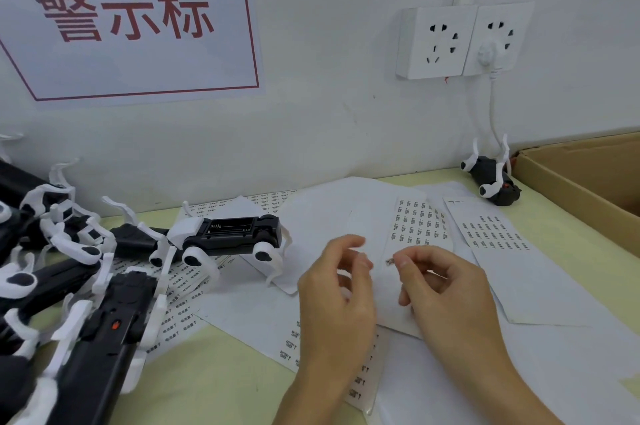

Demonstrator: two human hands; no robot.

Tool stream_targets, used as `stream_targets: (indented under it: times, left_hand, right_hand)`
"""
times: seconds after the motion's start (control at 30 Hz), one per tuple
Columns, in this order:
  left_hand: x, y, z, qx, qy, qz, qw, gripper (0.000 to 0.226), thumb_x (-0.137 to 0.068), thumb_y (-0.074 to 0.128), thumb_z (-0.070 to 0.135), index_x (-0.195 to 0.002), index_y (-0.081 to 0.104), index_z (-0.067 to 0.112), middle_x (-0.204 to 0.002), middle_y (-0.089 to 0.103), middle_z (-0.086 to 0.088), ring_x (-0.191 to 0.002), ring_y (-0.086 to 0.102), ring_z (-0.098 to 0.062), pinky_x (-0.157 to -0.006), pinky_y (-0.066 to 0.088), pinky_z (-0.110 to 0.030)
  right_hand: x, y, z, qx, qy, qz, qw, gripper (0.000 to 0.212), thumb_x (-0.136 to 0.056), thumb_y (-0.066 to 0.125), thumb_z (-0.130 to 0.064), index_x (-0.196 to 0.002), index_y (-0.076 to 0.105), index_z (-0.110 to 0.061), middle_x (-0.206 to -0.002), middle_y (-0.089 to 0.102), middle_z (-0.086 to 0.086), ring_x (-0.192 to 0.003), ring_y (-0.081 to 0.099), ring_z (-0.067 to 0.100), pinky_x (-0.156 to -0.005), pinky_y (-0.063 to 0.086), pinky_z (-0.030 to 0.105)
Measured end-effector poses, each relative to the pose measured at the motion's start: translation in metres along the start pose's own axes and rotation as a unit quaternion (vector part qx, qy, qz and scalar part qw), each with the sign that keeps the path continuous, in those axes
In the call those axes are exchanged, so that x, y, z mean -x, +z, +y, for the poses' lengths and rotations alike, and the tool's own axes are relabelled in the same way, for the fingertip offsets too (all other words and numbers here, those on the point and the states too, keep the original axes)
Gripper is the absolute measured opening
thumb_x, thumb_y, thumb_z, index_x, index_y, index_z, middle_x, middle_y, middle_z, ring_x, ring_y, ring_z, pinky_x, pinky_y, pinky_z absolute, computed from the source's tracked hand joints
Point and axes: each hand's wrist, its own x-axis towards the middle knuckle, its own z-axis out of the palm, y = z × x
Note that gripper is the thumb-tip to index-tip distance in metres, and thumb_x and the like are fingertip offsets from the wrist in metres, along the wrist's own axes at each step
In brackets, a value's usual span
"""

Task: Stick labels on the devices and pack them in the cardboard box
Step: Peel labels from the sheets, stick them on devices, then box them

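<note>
The right hand pinches a small printed label between thumb and forefinger, a narrow grip on its edge, probably so the sticky side touches as little skin as possible. The left hand floats just beside it with its fingers loosely curled and holding nothing, its fingertips turned toward the label as if ready to steady or take it. Both hands hover above the label sheet, which lies flat on the table right in front of the person, so each label can be peeled within easy reach.

The nearest device, a black and white legged toy, lies belly up just left of the hands with its battery bay exposed; my guess is that this face is where the label belongs. More devices are heaped at the left edge, apparently waiting their turn. One lone device rests far right, just beside the cardboard box, which stands open at the table's right edge; what it contains cannot be seen. Other sheets of labels lie spread around, overlapping
</note>
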Motion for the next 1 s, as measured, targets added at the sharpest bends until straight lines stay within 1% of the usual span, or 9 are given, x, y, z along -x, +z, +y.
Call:
stream_targets:
  times: [0.2,0.3,0.4,0.47,0.57,0.7,0.8,0.9,1.0]
  left_hand:
    - [-0.022,-0.025,0.026,-0.052,0.08,0.135,0.986,0.034,-0.082,0.04,-0.001,-0.098,0.065,0.015,-0.088,0.066,0.011,-0.086,0.061,-0.008,-0.074,0.048,-0.016]
    - [-0.045,-0.057,0.031,-0.227,0.119,0.072,0.964,0.063,-0.07,0.04,-0.015,-0.123,0.06,0.014,-0.119,0.057,0.005,-0.114,0.048,-0.012,-0.095,0.036,-0.014]
    - [-0.056,-0.091,0.026,-0.393,0.024,-0.031,0.919,0.085,-0.07,0.046,-0.009,-0.147,0.038,0.028,-0.155,0.034,0.009,-0.148,0.016,-0.012,-0.118,0.017,-0.042]
    - [-0.058,-0.105,0.017,-0.476,-0.043,-0.076,0.875,0.086,-0.079,0.048,-0.001,-0.152,0.023,0.037,-0.163,0.017,0.016,-0.153,-0.001,-0.011,-0.12,0.003,-0.049]
    - [-0.059,-0.112,0.008,-0.536,-0.09,-0.091,0.834,0.068,-0.096,0.055,0.019,-0.151,0.022,0.039,-0.16,0.021,0.019,-0.153,0.001,-0.013,-0.118,0.007,-0.055]
    - [-0.056,-0.107,0.004,-0.54,-0.061,-0.029,0.839,0.044,-0.092,0.066,0.038,-0.134,0.051,0.035,-0.133,0.053,0.013,-0.135,0.035,-0.016,-0.108,0.019,-0.05]
    - [-0.058,-0.103,0.007,-0.514,-0.048,-0.002,0.856,0.044,-0.088,0.068,0.05,-0.122,0.056,0.025,-0.111,0.056,0.005,-0.115,0.048,-0.021,-0.101,0.028,-0.044]
    - [-0.059,-0.094,0.018,-0.31,-0.096,0.022,0.946,0.049,-0.085,0.068,0.053,-0.121,0.057,0.022,-0.104,0.064,0.001,-0.101,0.061,-0.021,-0.087,0.05,-0.04]
    - [-0.057,-0.076,0.023,-0.071,-0.179,0.03,0.981,0.031,-0.087,0.067,0.049,-0.094,0.066,0.019,-0.065,0.066,0.007,-0.054,0.062,-0.001,-0.052,0.051,-0.02]
  right_hand:
    - [-0.002,-0.005,-0.002,-0.03,0.034,0.009,0.999,0.015,-0.094,0.066,-0.019,-0.08,0.072,-0.021,-0.052,0.06,-0.006,-0.039,0.048,0.002,-0.042,0.035,0.009]
    - [-0.002,-0.005,-0.001,-0.028,0.037,0.006,0.999,0.014,-0.094,0.066,-0.02,-0.08,0.071,-0.021,-0.052,0.06,-0.005,-0.04,0.048,0.002,-0.041,0.035,0.009]
    - [-0.003,-0.005,0.0,-0.027,0.039,0.004,0.999,0.014,-0.093,0.066,-0.019,-0.08,0.071,-0.02,-0.052,0.06,-0.006,-0.039,0.048,0.003,-0.041,0.035,0.01]
    - [-0.002,-0.004,0.0,-0.025,0.04,-0.001,0.999,0.014,-0.093,0.066,-0.019,-0.081,0.072,-0.021,-0.053,0.06,-0.006,-0.04,0.048,0.003,-0.041,0.035,0.01]
    - [-0.001,-0.003,0.001,-0.027,0.037,-0.006,0.999,0.014,-0.094,0.066,-0.019,-0.081,0.072,-0.02,-0.053,0.06,-0.007,-0.04,0.048,0.002,-0.041,0.035,0.01]
    - [-0.001,-0.002,0.001,-0.024,0.028,-0.009,0.999,0.015,-0.094,0.066,-0.018,-0.08,0.072,-0.02,-0.053,0.06,-0.008,-0.04,0.048,0.002,-0.041,0.035,0.009]
    - [-0.002,-0.002,0.002,-0.03,0.021,-0.004,0.999,0.016,-0.093,0.067,-0.017,-0.078,0.072,-0.021,-0.053,0.06,-0.009,-0.04,0.048,0.002,-0.042,0.035,0.008]
    - [-0.003,-0.001,0.002,-0.039,0.016,0.0,0.999,0.016,-0.092,0.067,-0.018,-0.077,0.072,-0.022,-0.055,0.061,-0.01,-0.04,0.048,0.003,-0.042,0.036,0.008]
    - [-0.005,0.0,0.001,-0.044,0.02,-0.005,0.999,0.015,-0.092,0.068,-0.019,-0.078,0.073,-0.023,-0.056,0.061,-0.008,-0.042,0.049,0.003,-0.044,0.037,0.008]
